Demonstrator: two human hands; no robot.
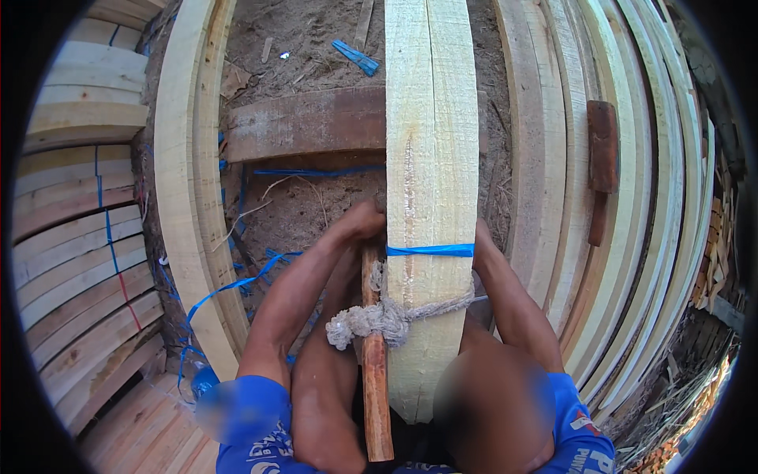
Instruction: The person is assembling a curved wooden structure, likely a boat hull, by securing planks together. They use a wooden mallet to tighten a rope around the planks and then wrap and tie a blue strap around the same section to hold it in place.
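Pale timber (434,174) lies lengthwise down the middle, running from far to near; a thin dark line marks the far part of its top face. Blue strap (430,250) crosses that face flat, just beyond the rope.

Left hand (368,219) at the timber's left side, level with a spot slightly farther than the strap; its fingers are hidden against the timber, cannot tell whether they grasp anything. Right hand (482,235) at the opposite side, near the strap's right end; mostly hidden by the timber, finger state cannot be told.

Frayed rope (438,309) passes over the timber on the near side of the strap, its thick knot bunched around a wooden stick (377,403). Stick lies lengthwise along the timber's left edge, near end sticking out toward the person.

Beyond the left hand, a brown crossbeam (304,125) runs crosswise, the timber passing over it. Left: a pair of long pale beams (180,158), loose blue strapping (237,284) draped over their near part. Farther left, stacked boards (83,261). Right: long planks side by side, a brown wooden mallet (602,146) lying on them. Far ground: a blue scrap (355,58) on the dirt.
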